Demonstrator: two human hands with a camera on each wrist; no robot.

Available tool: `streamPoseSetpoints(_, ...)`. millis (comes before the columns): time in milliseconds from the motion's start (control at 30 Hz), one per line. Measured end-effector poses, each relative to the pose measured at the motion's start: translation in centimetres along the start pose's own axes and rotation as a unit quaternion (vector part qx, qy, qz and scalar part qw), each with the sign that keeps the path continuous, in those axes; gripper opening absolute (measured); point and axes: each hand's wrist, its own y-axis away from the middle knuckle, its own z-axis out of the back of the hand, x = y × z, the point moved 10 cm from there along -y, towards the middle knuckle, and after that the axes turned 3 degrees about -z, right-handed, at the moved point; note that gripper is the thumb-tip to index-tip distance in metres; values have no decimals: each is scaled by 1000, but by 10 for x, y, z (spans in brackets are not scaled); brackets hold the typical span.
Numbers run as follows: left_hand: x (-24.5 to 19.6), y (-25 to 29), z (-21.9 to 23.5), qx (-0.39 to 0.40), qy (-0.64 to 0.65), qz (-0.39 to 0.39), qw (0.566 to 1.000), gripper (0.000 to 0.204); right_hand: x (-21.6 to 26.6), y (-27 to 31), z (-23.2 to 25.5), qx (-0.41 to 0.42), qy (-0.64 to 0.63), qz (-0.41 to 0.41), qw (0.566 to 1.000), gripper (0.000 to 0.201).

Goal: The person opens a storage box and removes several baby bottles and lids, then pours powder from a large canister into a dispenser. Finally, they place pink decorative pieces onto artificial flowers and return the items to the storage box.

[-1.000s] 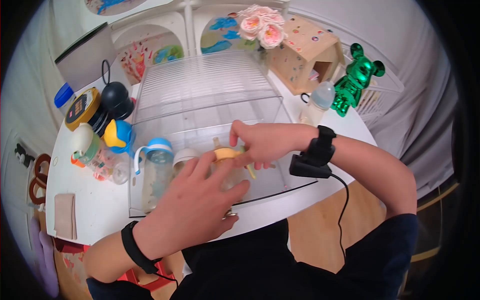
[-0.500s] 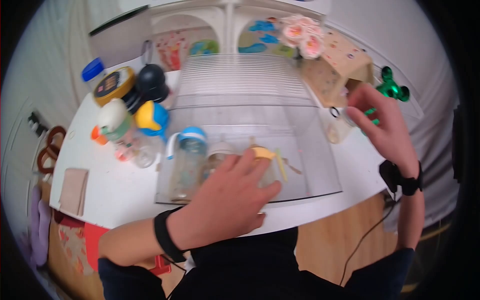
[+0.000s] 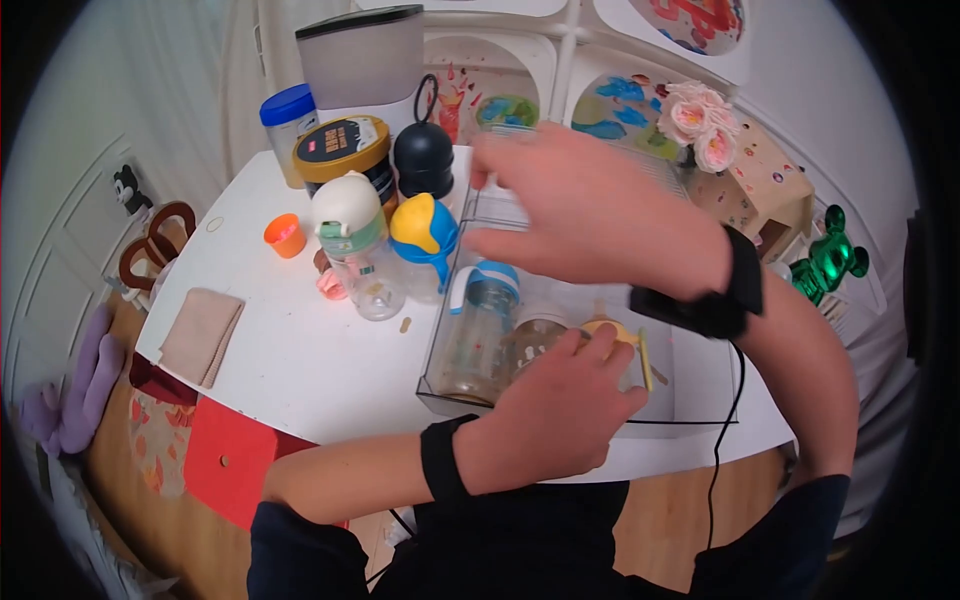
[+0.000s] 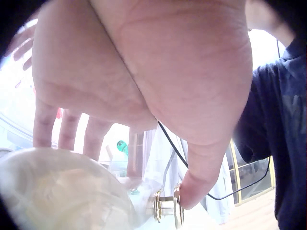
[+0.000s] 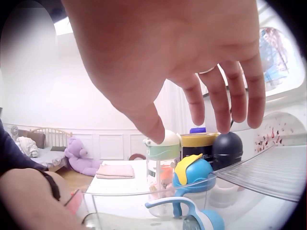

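My left hand (image 3: 545, 415) reaches over the front of a clear plastic box (image 3: 427, 392), straight fingers at a bottle with a yellow top (image 3: 608, 328). In the left wrist view a translucent rounded bottle (image 4: 62, 187) sits below those fingers; the thumb is at a gold metal piece (image 4: 167, 208). Beside it in the box stand a bottle with a white collar (image 3: 540, 330) and a bottle with a blue lid and white handle (image 3: 475, 335). My right hand (image 3: 590, 205), blurred and holding nothing, hangs over the box, fingers spread towards a blue-and-yellow-lidded cup (image 3: 425, 235).
Left of the box stand a green-and-white-lidded bottle (image 3: 352, 230), an orange cup (image 3: 285, 236), a black-and-gold tub (image 3: 345, 150) and a black round holder (image 3: 424, 160). A folded beige cloth (image 3: 202, 335) lies at the table's left. A green bear figure (image 3: 828, 258) is far right.
My right hand left the yellow-topped bottle, swung out to the right, and is now over the box's left part. The head view has turned left. The left hand has stayed at the bottle.
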Motion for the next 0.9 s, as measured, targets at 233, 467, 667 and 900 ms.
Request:
streamPoseSetpoints(233, 2, 1, 4, -50, 23, 14, 998, 32, 27, -80, -57, 119, 54, 30, 991, 80)
streamPoseSetpoints(467, 2, 0, 5, -34, 23, 26, 999, 26, 15, -84, -92, 227, 77, -23, 971, 81)
streamPoseSetpoints(667, 3, -1, 4, -27, 40, 21, 999, 33, 11, -88, -109, 196, 74, 1, 978, 83)
streamPoseSetpoints(900, 3, -4, 2, 24, 50, 13, 998, 49, 2, -86, -60, 29, 17, -8, 999, 86)
